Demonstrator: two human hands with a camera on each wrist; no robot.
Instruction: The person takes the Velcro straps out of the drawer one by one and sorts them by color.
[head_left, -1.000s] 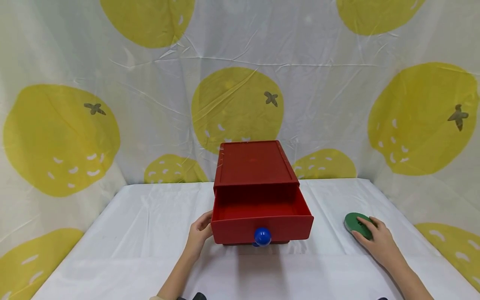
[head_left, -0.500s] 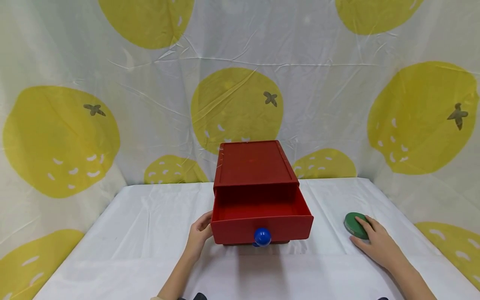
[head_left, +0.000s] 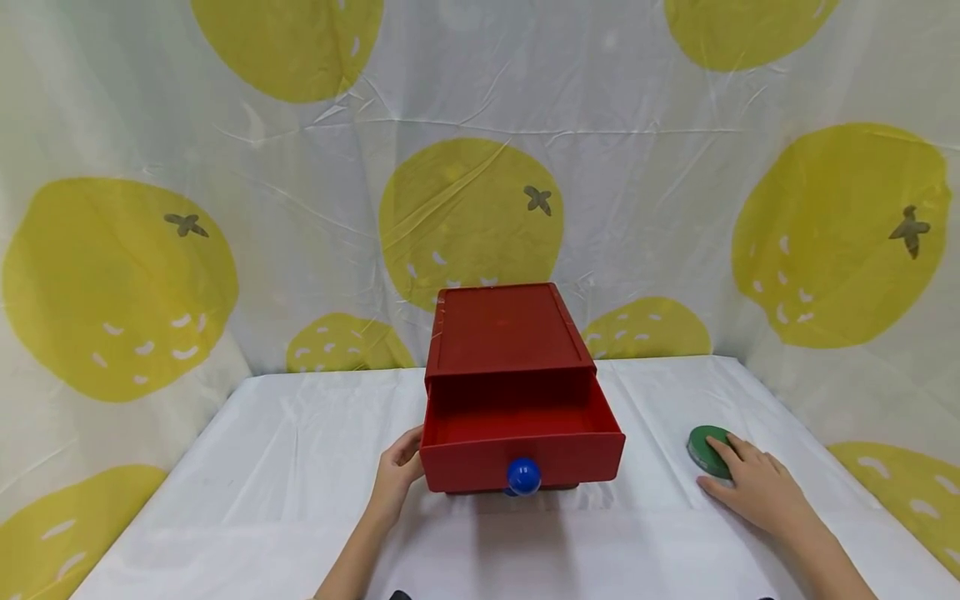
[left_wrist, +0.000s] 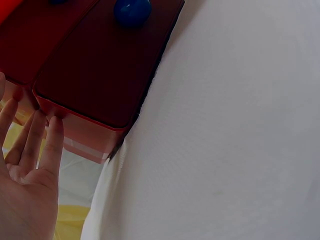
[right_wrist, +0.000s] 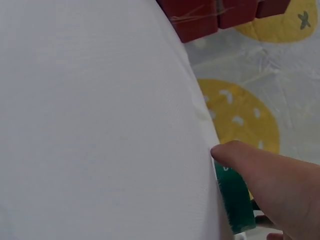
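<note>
A red two-drawer box (head_left: 506, 329) with its upper drawer (head_left: 521, 462) pulled out stands in the middle of the table in the head view. The drawer's inside is bare red, and a blue ball knob (head_left: 523, 477) sits on its front. My left hand (head_left: 393, 479) is at the box's left side; in the left wrist view its straight fingers (left_wrist: 51, 142) touch the side walls. Farther right, a flat green round disc (head_left: 705, 450) lies on the table. My right hand (head_left: 765, 496) rests fingertips on its top, with the thumb (right_wrist: 240, 155) extended along its near side.
A white cloth (head_left: 300, 467) covers the table. Behind and at both sides hangs a pale curtain (head_left: 637, 208) printed with large yellow fruits. A lower blue knob (left_wrist: 57, 1) shows on the box in the left wrist view.
My right hand has drawn back slightly, and its fingers now cover less of the green disc. The left hand stays at the box; the drawer is unmoved.
</note>
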